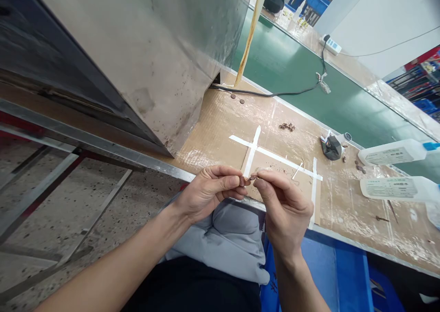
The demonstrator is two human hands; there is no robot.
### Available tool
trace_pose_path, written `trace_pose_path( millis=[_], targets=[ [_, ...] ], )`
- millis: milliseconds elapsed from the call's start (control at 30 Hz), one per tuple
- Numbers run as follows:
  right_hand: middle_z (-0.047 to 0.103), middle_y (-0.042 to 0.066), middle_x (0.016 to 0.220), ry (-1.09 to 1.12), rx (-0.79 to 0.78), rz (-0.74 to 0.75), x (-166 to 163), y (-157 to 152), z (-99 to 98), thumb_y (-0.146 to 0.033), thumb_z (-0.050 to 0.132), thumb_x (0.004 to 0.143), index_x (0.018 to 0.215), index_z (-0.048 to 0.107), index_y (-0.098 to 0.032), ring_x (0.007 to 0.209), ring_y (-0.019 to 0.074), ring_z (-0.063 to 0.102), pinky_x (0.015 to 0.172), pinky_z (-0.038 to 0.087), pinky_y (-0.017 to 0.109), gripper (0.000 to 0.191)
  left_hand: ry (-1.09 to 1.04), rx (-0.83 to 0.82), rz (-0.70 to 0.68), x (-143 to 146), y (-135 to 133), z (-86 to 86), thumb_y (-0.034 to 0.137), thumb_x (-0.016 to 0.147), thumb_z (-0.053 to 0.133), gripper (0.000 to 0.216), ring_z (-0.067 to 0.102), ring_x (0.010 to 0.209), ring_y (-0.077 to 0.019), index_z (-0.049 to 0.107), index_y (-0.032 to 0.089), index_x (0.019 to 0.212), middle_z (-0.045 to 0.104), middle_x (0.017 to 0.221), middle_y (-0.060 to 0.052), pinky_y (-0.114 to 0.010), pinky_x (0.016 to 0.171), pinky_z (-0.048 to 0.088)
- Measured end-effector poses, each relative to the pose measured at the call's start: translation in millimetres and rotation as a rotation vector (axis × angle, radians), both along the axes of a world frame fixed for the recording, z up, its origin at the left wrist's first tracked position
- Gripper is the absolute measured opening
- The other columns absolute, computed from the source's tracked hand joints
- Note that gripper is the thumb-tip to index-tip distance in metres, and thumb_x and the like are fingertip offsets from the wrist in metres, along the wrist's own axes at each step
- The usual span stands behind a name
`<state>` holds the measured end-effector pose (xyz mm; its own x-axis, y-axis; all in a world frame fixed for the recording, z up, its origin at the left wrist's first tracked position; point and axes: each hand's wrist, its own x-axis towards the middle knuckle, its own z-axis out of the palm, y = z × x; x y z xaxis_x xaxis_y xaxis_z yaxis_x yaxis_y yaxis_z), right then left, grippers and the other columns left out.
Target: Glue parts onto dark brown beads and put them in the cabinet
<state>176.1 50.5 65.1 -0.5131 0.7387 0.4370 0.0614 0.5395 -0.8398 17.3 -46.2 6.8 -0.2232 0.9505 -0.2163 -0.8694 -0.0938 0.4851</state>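
Observation:
My left hand [220,186] pinches a small copper-brown piece [244,181] between thumb and forefinger, just above the bench's front edge. Facing it, my right hand [283,199] has thumb and forefinger closed on a tiny dark part [253,178] that meets the copper-brown piece. Both are too small to name. Under the hands lies a cardboard sheet [271,183] edged with white tape [252,151]. On the sheet rests a cotton swab [297,170]. Farther back sits a little heap of copper-brown bits [287,127].
At left stands a large sheet-metal housing [165,64]. A black cable [264,94] crosses toward the green belt [292,64]. Two plastic bottles [388,188] lie at right, near a crumpled black bag [331,147]. Below the bench is a blue bin [330,270].

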Motion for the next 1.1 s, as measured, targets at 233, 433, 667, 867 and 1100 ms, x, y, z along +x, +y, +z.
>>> trace_pose_path(
  millis=[233,433,667,867,1100],
  targets=[
    [0.090,0.004,0.113,-0.002,-0.008,0.014,1.2,-1.1,-1.1,-0.022,0.086,0.110,0.118,0.091,-0.030,0.103,0.0243,0.087,0.090,0.073,0.036,0.012,0.002,0.010,0.000,0.4,0.7,1.5,0.028,0.081,0.112,0.025,0.087,0.075,-0.0182,0.095,0.020,0.096,0.090,0.092,-0.010,-0.022,0.074,0.073],
    [0.090,0.002,0.116,0.000,0.017,0.021,1.7,-1.9,-3.7,-0.018,0.086,0.110,0.120,0.091,-0.031,0.108,0.0236,0.086,0.094,0.072,0.036,0.017,0.006,0.006,-0.007,-0.2,0.2,0.4,0.029,0.081,0.113,0.025,0.086,0.074,-0.0176,0.096,0.020,0.097,0.090,0.091,-0.010,-0.021,0.073,0.072],
    [0.090,0.003,0.115,-0.005,0.069,0.016,1.8,-2.7,-4.9,-0.016,0.086,0.110,0.122,0.091,-0.031,0.109,0.0252,0.087,0.095,0.073,0.039,0.019,-0.001,-0.005,-0.010,-0.7,-0.2,1.9,0.028,0.080,0.113,0.026,0.087,0.075,-0.0184,0.095,0.019,0.095,0.090,0.089,-0.010,-0.021,0.072,0.072],
    [0.090,0.004,0.113,0.051,0.056,-0.021,-1.5,-5.1,-16.7,-0.020,0.087,0.109,0.118,0.091,-0.030,0.105,0.0266,0.088,0.093,0.075,0.042,0.015,-0.006,-0.005,0.001,0.5,0.9,2.1,0.028,0.080,0.113,0.026,0.088,0.076,-0.0194,0.095,0.018,0.096,0.090,0.090,-0.010,-0.022,0.073,0.073],
    [0.090,0.004,0.113,0.036,0.104,-0.020,2.7,-1.9,-22.1,-0.016,0.085,0.110,0.120,0.091,-0.030,0.104,0.0258,0.087,0.093,0.074,0.043,0.018,0.023,-0.025,-0.009,1.7,2.7,4.8,0.030,0.079,0.114,0.030,0.089,0.077,-0.0196,0.095,0.017,0.097,0.091,0.091,-0.011,-0.022,0.075,0.074]
  ],
)
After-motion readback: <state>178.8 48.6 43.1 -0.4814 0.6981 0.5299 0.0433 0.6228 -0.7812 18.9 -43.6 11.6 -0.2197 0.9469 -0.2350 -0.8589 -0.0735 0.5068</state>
